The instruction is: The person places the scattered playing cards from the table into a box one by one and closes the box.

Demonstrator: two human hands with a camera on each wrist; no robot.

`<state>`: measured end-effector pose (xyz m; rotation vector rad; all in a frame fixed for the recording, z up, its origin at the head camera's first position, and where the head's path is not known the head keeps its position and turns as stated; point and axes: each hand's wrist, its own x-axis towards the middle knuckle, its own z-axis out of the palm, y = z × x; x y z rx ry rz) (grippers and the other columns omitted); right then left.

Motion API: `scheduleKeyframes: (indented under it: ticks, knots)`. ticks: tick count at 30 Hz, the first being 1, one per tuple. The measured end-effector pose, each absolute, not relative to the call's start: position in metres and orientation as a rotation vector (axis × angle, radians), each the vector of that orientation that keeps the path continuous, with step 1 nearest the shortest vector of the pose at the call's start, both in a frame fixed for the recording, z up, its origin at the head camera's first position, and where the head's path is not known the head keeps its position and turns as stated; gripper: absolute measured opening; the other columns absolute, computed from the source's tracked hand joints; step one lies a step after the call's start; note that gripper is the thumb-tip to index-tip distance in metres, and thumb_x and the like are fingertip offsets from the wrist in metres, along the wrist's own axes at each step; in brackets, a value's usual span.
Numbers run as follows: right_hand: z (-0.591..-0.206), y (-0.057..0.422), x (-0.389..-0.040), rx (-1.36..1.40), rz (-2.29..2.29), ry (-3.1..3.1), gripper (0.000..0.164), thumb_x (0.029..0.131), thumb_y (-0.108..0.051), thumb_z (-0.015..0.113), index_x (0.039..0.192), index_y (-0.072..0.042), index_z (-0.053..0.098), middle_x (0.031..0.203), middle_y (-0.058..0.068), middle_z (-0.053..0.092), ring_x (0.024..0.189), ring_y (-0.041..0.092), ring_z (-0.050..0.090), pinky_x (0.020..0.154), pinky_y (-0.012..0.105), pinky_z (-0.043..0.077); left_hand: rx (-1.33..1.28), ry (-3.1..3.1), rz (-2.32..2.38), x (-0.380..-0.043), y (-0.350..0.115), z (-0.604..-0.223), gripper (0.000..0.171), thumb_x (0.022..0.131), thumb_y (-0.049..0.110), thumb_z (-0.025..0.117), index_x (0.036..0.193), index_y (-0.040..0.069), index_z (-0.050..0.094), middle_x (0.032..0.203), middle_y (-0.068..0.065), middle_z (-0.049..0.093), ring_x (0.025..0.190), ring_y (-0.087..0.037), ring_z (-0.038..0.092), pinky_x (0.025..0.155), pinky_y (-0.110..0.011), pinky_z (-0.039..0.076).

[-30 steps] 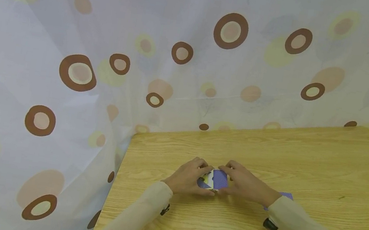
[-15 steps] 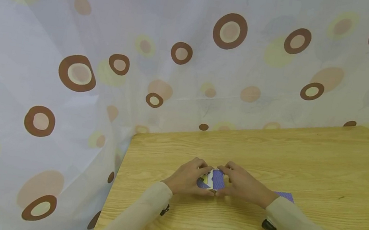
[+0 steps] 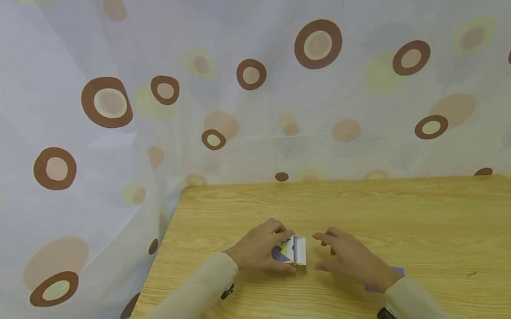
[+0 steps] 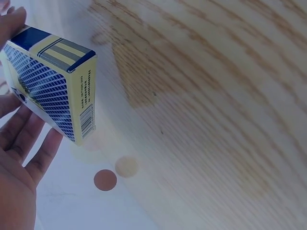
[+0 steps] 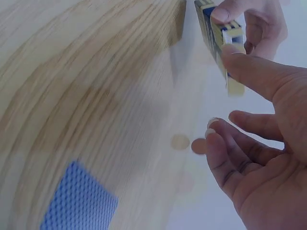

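Note:
My left hand (image 3: 259, 246) grips a playing card box (image 4: 45, 88), thumb on one side and fingers on the other. The box has a blue patterned face and pale yellow edges with a barcode. Its white flap (image 3: 301, 251) stands out at the right end in the head view. To the right of the box, my right hand (image 3: 350, 259) is held apart from it with fingers loosely bent and nothing between them. A blue patterned playing card (image 5: 79, 201) lies on the table, partly hidden under the right wrist in the head view.
The wooden table (image 3: 426, 220) spreads under both hands and to the right. A white curtain (image 3: 263, 110) with brown and yellow circles hangs along its back and left edges. Each wrist carries a dark strap piece (image 3: 387, 317).
My right hand has let go at the box's open end and moved right. The blue patterned surface between the hands has gone from view there, and the white flap shows. The left hand stays put.

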<state>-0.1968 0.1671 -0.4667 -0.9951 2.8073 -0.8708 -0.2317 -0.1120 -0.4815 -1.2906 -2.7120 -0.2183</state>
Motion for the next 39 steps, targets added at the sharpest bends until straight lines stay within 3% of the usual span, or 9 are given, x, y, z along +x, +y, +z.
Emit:
scheduleKeyframes:
  ticks: [7, 14, 24, 33, 39]
  knots:
    - [-0.469, 0.215, -0.191, -0.958, -0.791, 2.830, 0.057, 0.083, -0.029, 0.088, 0.129, -0.001, 0.066, 0.114, 0.008, 0.061, 0.093, 0.023, 0.061, 0.075, 0.036, 0.054, -1.276, -2.754, -0.232, -0.230, -0.115, -0.479, 0.085, 0.083, 0.069, 0.073, 0.146, 0.013, 0.058, 0.129, -0.001, 0.057, 0.110, -0.011, 0.052, 0.088, -0.020, 0.048]
    - [-0.482, 0.265, -0.182, -0.910, -0.725, 2.867, 0.067, 0.072, -0.041, 0.092, 0.123, -0.007, 0.065, 0.112, 0.007, 0.060, 0.101, 0.029, 0.059, 0.081, 0.047, 0.054, -1.281, -2.751, -0.261, -0.229, -0.117, -0.480, 0.085, 0.083, 0.068, 0.074, 0.146, 0.012, 0.059, 0.128, -0.002, 0.056, 0.107, -0.011, 0.052, 0.085, -0.019, 0.047]
    - [-0.488, 0.305, -0.175, -0.828, -0.643, 2.950, 0.072, 0.064, -0.033, 0.099, 0.119, -0.002, 0.066, 0.106, 0.011, 0.060, 0.096, 0.036, 0.061, 0.075, 0.048, 0.054, -1.284, -2.738, -0.236, -0.230, -0.117, -0.481, 0.085, 0.083, 0.067, 0.075, 0.145, 0.012, 0.059, 0.127, -0.002, 0.057, 0.105, -0.010, 0.052, 0.084, -0.018, 0.047]
    - [-0.491, 0.312, -0.175, -0.803, -0.651, 2.919, 0.063, 0.066, -0.039, 0.096, 0.111, -0.005, 0.069, 0.099, 0.007, 0.058, 0.089, 0.027, 0.058, 0.073, 0.039, 0.052, -1.273, -2.749, -0.231, -0.231, -0.120, -0.485, 0.087, 0.083, 0.069, 0.074, 0.146, 0.011, 0.058, 0.128, -0.002, 0.056, 0.106, -0.010, 0.051, 0.085, -0.017, 0.047]
    - [-0.485, 0.310, -0.180, -0.735, -0.602, 2.881, 0.054, 0.065, -0.030, 0.098, 0.103, -0.007, 0.067, 0.095, 0.007, 0.056, 0.085, 0.023, 0.055, 0.071, 0.037, 0.051, -1.267, -2.756, -0.232, -0.231, -0.120, -0.484, 0.086, 0.083, 0.069, 0.074, 0.146, 0.012, 0.058, 0.129, -0.002, 0.056, 0.105, -0.010, 0.050, 0.083, -0.017, 0.046]
